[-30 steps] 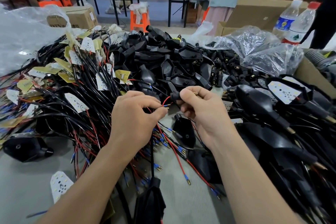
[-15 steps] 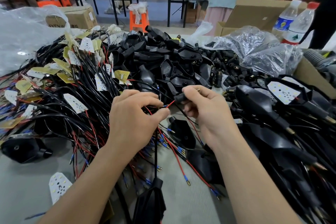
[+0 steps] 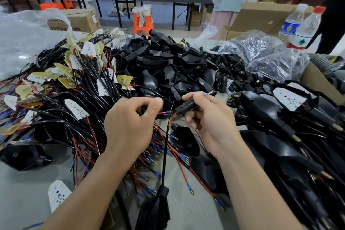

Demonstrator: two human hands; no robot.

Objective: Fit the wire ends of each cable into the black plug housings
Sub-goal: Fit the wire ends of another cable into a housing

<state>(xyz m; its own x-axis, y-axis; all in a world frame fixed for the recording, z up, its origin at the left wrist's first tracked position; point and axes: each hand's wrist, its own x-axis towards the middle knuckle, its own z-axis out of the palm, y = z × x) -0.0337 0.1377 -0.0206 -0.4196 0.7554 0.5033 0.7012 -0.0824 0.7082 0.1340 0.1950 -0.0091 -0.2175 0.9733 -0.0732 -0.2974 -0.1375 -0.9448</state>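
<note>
plug housing [image 3: 187, 104]: black cylinder | red wire [image 3: 162, 113]: blue tip beside it

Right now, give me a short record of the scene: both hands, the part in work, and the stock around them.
left hand: pinches a red wire just behind its blue-collared tip
right hand: grips a black plug housing
wire tip: close to the housing's near end, not yet in
terminal: blue-and-brass end showing past the right forefinger
stock: loose housings heaped behind the hands; cable bundle with LED boards to the left
far right: two water bottles
</note>
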